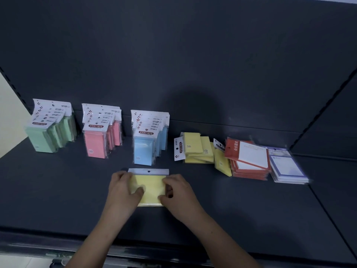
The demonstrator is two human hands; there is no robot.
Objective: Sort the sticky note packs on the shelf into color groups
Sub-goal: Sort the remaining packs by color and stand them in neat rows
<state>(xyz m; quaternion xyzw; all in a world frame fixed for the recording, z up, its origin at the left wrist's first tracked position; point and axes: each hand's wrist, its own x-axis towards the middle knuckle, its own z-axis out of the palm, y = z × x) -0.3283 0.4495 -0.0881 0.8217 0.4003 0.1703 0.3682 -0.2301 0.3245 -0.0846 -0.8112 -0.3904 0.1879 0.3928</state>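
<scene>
A yellow pack [151,185] is grasped near the shelf [58,190] front edge by fingers [138,191] of left hand [123,190] and right hand [180,193]; the loose yellow pile [199,149] may be toppled if it is added roughly

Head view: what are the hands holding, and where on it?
A yellow sticky note pack: the left hand grips its left side, the right hand its right side.

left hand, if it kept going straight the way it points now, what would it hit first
Likely the blue packs, just behind the yellow pack the left hand grips; depth is unclear.
</scene>
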